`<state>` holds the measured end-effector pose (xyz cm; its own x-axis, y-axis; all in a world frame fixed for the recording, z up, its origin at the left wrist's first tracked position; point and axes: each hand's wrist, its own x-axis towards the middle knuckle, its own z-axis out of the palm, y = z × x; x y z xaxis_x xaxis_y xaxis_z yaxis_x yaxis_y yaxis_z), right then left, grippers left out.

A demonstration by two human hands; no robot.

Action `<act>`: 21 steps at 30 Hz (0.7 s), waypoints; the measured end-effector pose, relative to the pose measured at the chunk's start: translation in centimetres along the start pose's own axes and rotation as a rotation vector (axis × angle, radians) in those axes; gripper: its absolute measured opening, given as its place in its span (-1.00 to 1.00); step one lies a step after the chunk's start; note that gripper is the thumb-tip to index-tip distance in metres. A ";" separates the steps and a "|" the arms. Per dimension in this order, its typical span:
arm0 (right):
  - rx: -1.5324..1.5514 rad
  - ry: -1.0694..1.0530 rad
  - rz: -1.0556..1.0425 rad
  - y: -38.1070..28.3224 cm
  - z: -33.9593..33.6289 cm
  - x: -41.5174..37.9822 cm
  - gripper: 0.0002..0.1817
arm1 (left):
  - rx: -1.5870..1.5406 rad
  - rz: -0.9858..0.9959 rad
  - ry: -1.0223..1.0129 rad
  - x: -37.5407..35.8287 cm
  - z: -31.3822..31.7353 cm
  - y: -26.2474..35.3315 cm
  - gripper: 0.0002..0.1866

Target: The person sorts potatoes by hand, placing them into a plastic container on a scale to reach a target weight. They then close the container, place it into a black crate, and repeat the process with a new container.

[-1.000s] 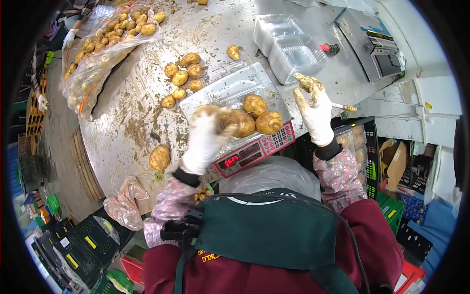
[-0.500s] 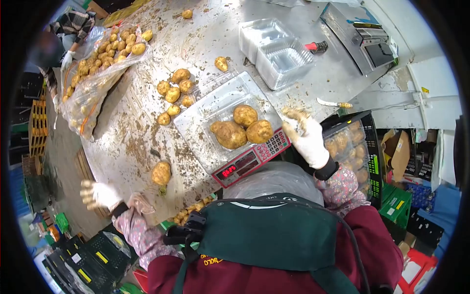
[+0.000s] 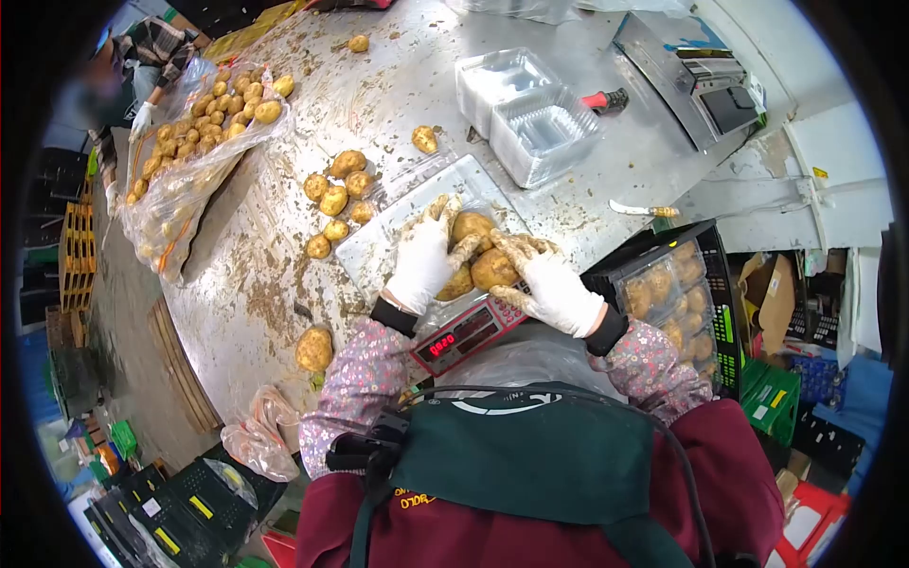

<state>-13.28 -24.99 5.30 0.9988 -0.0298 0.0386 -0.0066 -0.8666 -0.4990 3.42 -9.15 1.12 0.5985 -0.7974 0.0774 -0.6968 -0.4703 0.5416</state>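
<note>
On the metal scale (image 3: 365, 250), a clear plastic tray holds several large potatoes (image 3: 494, 270). My left hand (image 3: 424, 256), in a soiled white glove, cups the tray's left side with fingers curled along it. From the opposite side my right hand (image 3: 549, 282), gloved alike, grips around the tray and the potatoes, its fingertips against a potato. Most of the tray is hidden beneath the hands. Red digits glow on the scale's red keypad panel (image 3: 464, 336), just below my hands.
Loose potatoes (image 3: 333, 200) and one large potato (image 3: 314, 349) lie left of the scale. Stacked empty trays (image 3: 544, 133), a knife (image 3: 644, 209) and a crate of packed potatoes (image 3: 715, 312) are to the right. Behind a potato sack (image 3: 175, 222) stands another person (image 3: 142, 66).
My left hand has swung in from the table's left edge to the tray. My right hand has moved left onto it. The scale's digits have changed.
</note>
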 end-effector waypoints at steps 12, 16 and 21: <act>0.011 -0.180 0.172 -0.4 1.5 0.0 -0.28 | -0.030 0.147 0.232 -1.5 0.9 0.1 -0.51; 0.130 0.199 0.091 0.6 4.4 -0.5 -0.38 | -0.150 0.054 0.421 -1.8 1.7 -1.3 -0.53; 0.264 0.225 0.231 0.4 4.0 -0.7 -0.40 | -0.156 -0.420 0.860 -2.8 -1.9 -0.1 -0.54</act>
<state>-13.80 -23.32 1.65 0.9369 -0.3418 0.0736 -0.1871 -0.6679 -0.7203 2.57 -6.13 2.47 0.9146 0.0028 0.4044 -0.3366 -0.5487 0.7652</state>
